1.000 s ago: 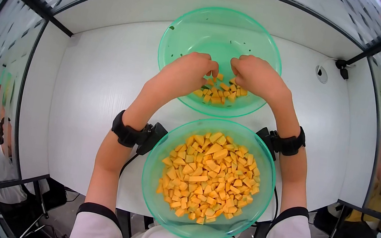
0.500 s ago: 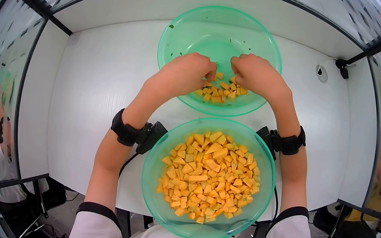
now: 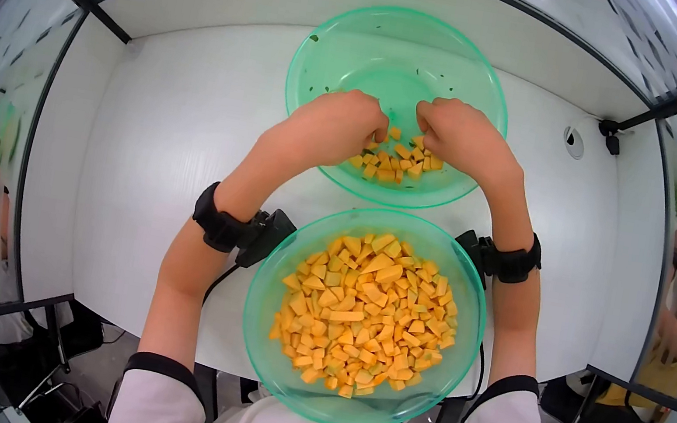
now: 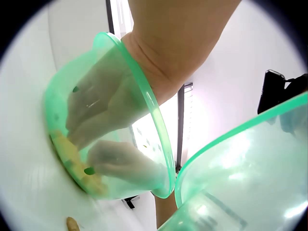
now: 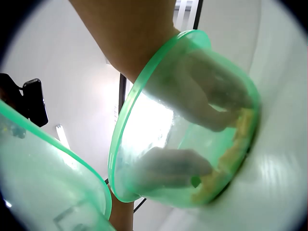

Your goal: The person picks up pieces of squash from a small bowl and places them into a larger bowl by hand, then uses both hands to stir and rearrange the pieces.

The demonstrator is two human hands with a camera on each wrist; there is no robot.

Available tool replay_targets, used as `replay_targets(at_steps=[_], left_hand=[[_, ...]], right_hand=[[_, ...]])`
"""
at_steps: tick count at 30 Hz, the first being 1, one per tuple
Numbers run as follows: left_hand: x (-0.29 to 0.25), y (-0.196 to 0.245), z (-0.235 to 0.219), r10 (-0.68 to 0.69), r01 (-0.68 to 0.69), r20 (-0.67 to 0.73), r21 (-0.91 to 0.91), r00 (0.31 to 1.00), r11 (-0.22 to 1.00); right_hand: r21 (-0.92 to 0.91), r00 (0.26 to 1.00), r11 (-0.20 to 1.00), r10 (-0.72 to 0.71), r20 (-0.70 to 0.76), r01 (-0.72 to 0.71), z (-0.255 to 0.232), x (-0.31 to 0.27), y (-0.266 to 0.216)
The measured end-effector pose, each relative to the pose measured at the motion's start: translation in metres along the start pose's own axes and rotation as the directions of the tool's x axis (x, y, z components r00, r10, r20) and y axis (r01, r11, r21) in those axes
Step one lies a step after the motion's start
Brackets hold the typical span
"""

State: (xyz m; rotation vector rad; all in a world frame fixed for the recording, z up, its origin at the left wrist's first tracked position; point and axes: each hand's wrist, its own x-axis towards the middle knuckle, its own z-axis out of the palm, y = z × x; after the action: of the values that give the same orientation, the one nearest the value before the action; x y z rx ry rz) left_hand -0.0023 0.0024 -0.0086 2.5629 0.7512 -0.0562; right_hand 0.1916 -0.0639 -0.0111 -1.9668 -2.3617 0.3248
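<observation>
Both hands reach into the far green bowl [image 3: 370,66], low over a small group of orange pieces [image 3: 387,169] at its near side. The left hand [image 3: 339,123] bends its fingers downward at the left of these pieces; the right hand [image 3: 465,139] does the same at their right. Through the bowl's wall in the left wrist view, the left hand [image 4: 103,98] and the right hand [image 4: 122,161] appear blurred, with fingertips close to the pieces. Whether either hand pinches a piece is hidden. Small dark green bits stick to the bowl.
A second green bowl [image 3: 269,289], heaped with orange pieces [image 3: 367,313], stands at the near edge of the white table [image 3: 162,148], between the forearms. One loose brown-orange piece [image 4: 72,224] lies on the table. A cable hole [image 3: 573,142] is at the back right.
The head view has shifted slightly. The left hand's fingers have moved a little beside the pieces, while the right hand keeps nearly the same pose in the far bowl.
</observation>
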Motion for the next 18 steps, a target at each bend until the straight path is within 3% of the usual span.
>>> replay_targets(at_steps=[3, 7, 11, 14, 18], left_hand=[[-0.002, -0.004, 0.004, 0.062, -0.063, -0.059, -0.017, 0.996, 0.998], [-0.001, -0.007, 0.007, 0.086, -0.091, -0.087, -0.047, 0.992, 0.995], [0.002, -0.007, 0.011, 0.115, -0.12, -0.117, -0.044, 0.987, 0.992], [0.006, -0.001, 0.012, 0.115, -0.116, -0.132, -0.006, 0.985, 0.993], [0.004, 0.001, 0.007, 0.077, -0.077, -0.035, 0.014, 0.996, 0.997]], right_hand=[[0.049, 0.995, 0.997, -0.05, -0.092, 0.055, 0.009, 0.0, 0.007], [0.177, 0.994, 0.984, 0.007, -0.107, 0.012, -0.003, 0.001, 0.006], [0.397, 0.95, 0.898, -0.068, -0.304, 0.191, -0.027, -0.01, -0.002], [0.49, 0.953, 0.833, -0.134, -0.271, 0.257, -0.039, -0.016, -0.007], [0.457, 0.966, 0.865, -0.105, -0.237, 0.206, -0.037, -0.018, 0.0]])
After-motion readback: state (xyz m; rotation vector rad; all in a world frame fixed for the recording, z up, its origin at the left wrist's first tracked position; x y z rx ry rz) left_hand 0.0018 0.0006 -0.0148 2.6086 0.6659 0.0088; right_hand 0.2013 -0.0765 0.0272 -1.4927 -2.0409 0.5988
